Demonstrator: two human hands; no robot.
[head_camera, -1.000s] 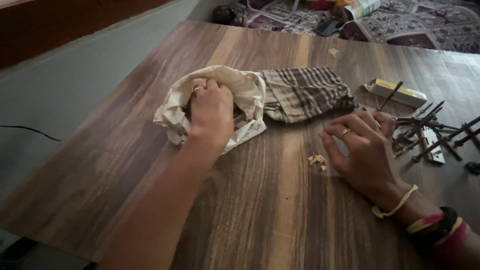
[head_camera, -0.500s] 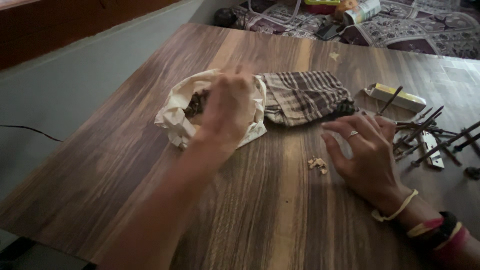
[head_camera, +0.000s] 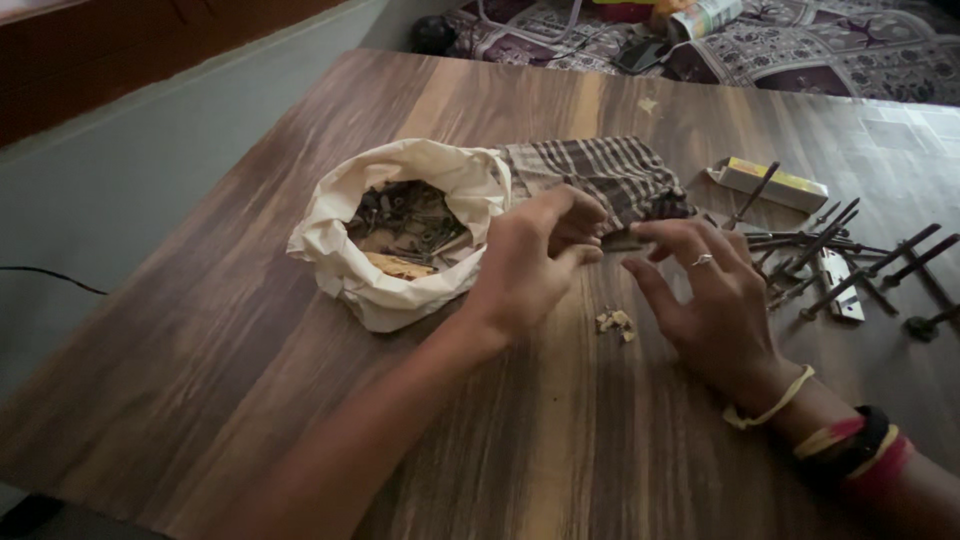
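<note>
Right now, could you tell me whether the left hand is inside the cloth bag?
No, the left hand is outside the cloth bag, meeting the right hand over the table.
</note>
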